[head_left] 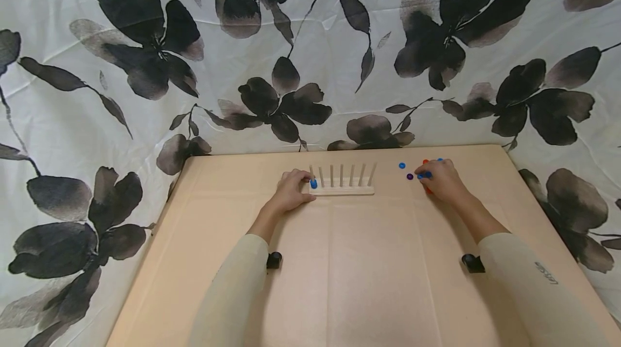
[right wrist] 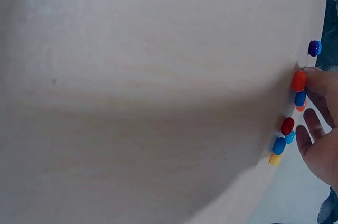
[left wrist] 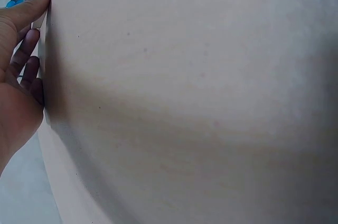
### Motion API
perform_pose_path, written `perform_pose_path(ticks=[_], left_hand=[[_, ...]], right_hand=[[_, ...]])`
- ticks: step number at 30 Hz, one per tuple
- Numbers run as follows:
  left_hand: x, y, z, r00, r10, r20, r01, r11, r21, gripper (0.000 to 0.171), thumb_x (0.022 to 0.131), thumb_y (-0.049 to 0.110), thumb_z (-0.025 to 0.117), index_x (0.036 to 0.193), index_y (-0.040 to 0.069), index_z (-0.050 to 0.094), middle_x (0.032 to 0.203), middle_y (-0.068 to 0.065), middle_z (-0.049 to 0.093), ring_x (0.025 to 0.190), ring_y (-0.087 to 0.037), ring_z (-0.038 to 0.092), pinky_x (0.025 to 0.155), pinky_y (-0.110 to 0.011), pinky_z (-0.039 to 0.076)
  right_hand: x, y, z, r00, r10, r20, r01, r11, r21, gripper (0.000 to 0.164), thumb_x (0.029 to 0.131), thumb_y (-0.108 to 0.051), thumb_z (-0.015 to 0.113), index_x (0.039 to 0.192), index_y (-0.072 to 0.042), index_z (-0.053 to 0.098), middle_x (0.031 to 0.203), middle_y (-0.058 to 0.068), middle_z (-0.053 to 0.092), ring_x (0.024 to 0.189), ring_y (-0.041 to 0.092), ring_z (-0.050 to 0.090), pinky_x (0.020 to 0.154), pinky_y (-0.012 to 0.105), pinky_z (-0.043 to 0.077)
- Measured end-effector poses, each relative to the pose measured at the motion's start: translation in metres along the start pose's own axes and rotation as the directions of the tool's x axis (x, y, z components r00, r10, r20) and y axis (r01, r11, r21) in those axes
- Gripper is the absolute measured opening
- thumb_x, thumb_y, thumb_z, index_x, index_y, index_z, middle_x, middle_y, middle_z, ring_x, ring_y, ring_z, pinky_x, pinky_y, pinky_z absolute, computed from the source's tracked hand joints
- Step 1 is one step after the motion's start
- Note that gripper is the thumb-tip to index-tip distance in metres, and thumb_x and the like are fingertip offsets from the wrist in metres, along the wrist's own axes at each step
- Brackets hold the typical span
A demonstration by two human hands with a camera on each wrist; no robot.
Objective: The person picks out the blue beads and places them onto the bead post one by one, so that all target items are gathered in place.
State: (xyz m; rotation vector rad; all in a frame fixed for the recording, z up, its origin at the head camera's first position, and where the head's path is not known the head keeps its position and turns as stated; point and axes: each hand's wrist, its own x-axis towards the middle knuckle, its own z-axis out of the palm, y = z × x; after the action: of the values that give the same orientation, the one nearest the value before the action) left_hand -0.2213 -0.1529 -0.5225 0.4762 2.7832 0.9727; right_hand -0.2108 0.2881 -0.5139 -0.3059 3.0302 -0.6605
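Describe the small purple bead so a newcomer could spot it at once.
On the light tan table, find the pale wooden peg rack gripped by the left hand. Look right, to the loose coloured beads around the right hand. The purple bead lies left of that hand, with a round blue bead farther back; it alone looks purple.

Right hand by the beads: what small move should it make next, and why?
I'd have the right hand pinch and lift the dark blue bead at its fingertips; whether it's already gripped isn't clear. Blue beads sit on the leftmost peg of the peg rack, and the left hand holds that end, so another blue one probably fits there.
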Motion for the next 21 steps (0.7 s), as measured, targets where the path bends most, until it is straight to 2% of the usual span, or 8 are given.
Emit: perform_pose_path(ticks=[7, 12, 18, 21], left_hand=[[0.000, -0.001, 0.001, 1.000, 0.000, -0.003, 0.000, 1.000, 0.002, 0.051, 0.083, 0.025, 0.088, 0.126, 0.013, 0.065, 0.127, -0.006, 0.061, 0.126, -0.030, 0.042, 0.109, -0.044, 0.035], [0.002, -0.002, 0.000, 1.000, -0.007, 0.000, 0.007, 1.000, 0.002, 0.051, 0.083, 0.025, 0.089, 0.126, 0.014, 0.065, 0.127, -0.006, 0.061, 0.125, -0.029, 0.042, 0.108, -0.044, 0.035], [0.003, -0.002, -0.001, 1.000, -0.010, 0.003, 0.010, 1.000, 0.001, 0.051, 0.083, 0.025, 0.088, 0.126, 0.013, 0.064, 0.128, -0.006, 0.060, 0.124, -0.028, 0.042, 0.107, -0.044, 0.035], [0.003, -0.001, -0.002, 1.000, -0.008, 0.000, 0.008, 1.000, -0.002, 0.050, 0.083, 0.025, 0.089, 0.125, 0.014, 0.065, 0.127, -0.006, 0.061, 0.124, -0.029, 0.043, 0.107, -0.044, 0.035]], right_hand=[[0.000, 0.001, 0.001, 1.000, -0.008, -0.003, 0.008, 1.000, 0.000, 0.020, 0.096, -0.006, 0.069, 0.114, 0.001, 0.074, 0.122, 0.030, 0.067, 0.116, 0.051, 0.048, 0.098, 0.062, 0.037], [0.000, -0.001, 0.000, 1.000, -0.005, -0.017, 0.005, 1.000, 0.014, 0.019, 0.096, -0.007, 0.069, 0.113, 0.001, 0.074, 0.117, 0.028, 0.069, 0.112, 0.047, 0.051, 0.097, 0.058, 0.038], [-0.003, -0.008, -0.006, 0.999, 0.044, -0.025, -0.042, 0.996, 0.080, 0.022, 0.097, -0.009, 0.068, 0.116, 0.001, 0.072, 0.121, 0.028, 0.067, 0.115, 0.047, 0.051, 0.102, 0.062, 0.040], [-0.005, -0.012, -0.010, 0.997, 0.063, -0.040, -0.057, 0.991, 0.120, 0.024, 0.098, -0.011, 0.067, 0.119, 0.001, 0.070, 0.122, 0.028, 0.066, 0.113, 0.046, 0.053, 0.099, 0.062, 0.042]])
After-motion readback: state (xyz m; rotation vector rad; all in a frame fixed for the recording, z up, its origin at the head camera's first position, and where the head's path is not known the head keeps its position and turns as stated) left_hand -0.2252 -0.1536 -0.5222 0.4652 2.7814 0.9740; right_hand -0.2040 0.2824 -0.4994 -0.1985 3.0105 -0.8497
